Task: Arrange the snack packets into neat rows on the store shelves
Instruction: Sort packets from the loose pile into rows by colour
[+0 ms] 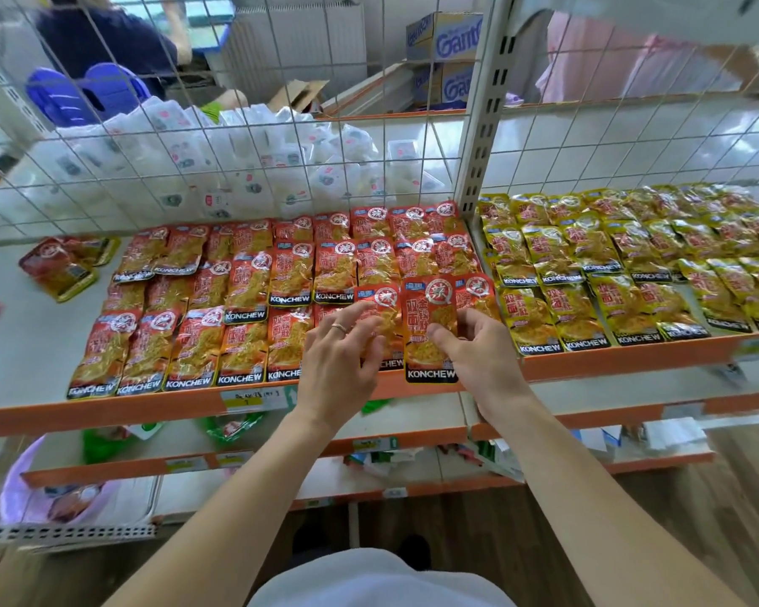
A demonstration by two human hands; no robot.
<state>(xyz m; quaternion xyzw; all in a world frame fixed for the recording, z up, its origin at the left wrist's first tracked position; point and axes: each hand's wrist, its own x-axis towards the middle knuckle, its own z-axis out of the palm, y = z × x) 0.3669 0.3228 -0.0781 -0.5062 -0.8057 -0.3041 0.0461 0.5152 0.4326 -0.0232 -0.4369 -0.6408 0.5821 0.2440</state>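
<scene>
Red KONCHEW snack packets point(242, 300) lie in overlapping rows on the white shelf point(31, 343) with an orange front edge. My right hand point(478, 357) pinches one red packet point(430, 339) at the front right of the rows, thumb on its face. My left hand point(342, 357), a ring on one finger, rests with spread fingers on the neighbouring red packet point(380, 308). Yellow KONCHEW packets point(623, 273) fill the shelf section to the right in rows.
A few loose packets point(62, 265) lie on the left of the shelf. A wire grid point(220, 159) backs the shelf, with white packets point(246, 159) behind it. A perforated upright post point(485, 124) divides the sections. Lower shelves point(237, 457) hold other goods. A seated person point(106, 41) is beyond.
</scene>
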